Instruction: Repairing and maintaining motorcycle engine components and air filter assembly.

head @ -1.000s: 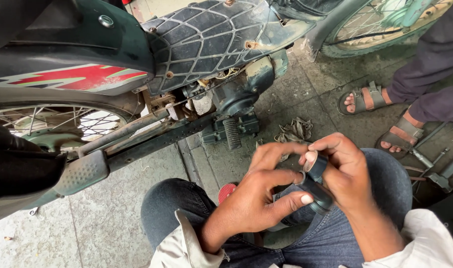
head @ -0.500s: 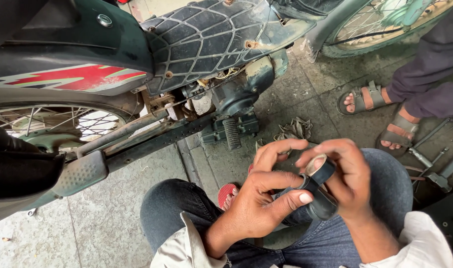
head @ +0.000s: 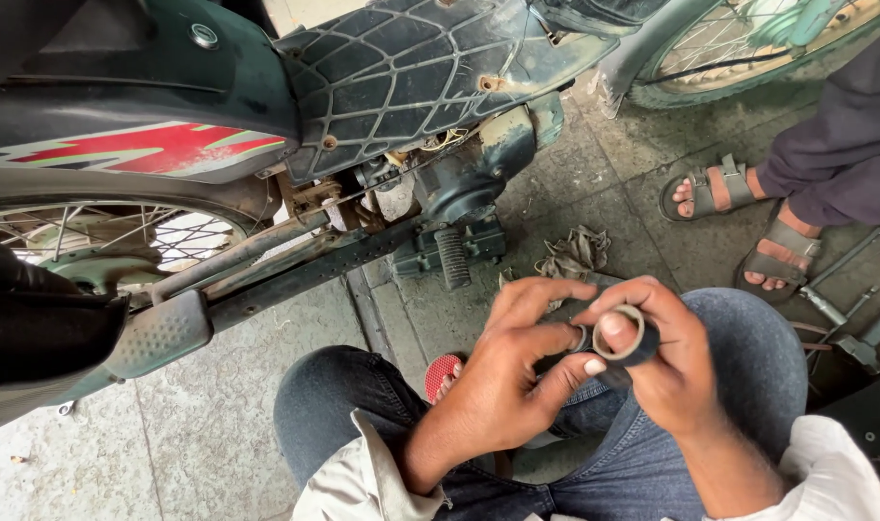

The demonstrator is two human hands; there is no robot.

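ring (head: 621,333) now raised, both hands (head: 517,376) pinching

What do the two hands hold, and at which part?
Both hands grip a dark tube-shaped part with a pale ring end: right hand around its body, left hand fingertips at the ring end.

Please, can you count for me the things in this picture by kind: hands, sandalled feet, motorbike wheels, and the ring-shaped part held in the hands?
Hands: 2, the left hand and the right hand
Sandalled feet: 2
Motorbike wheels: 2
Ring-shaped part: 1
Total: 7
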